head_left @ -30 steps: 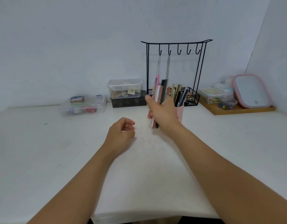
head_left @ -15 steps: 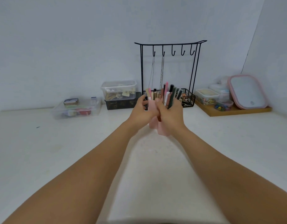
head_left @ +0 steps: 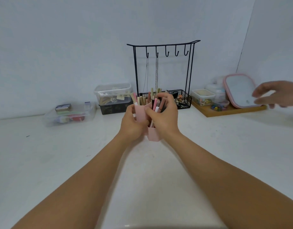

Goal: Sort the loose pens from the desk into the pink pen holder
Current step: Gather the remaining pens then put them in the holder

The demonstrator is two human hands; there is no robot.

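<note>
One pink holder (head_left: 152, 136) is being gripped by the left hand (head_left: 131, 125); several pens (head_left: 156, 104), too bunched to count, are being pinched by right-hand (head_left: 164, 119) fingers (head_left: 150, 112).

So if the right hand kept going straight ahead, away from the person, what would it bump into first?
Most likely the black wire basket at the foot of the hook stand, directly behind the right hand that grips pens at the pink pen holder. Depth is hard to judge from one view.

A black wire rack (head_left: 162, 76) with hanging chains (head_left: 156, 71) stands between clear plastic boxes (head_left: 113, 94) and a wooden tray (head_left: 225, 110).
</note>
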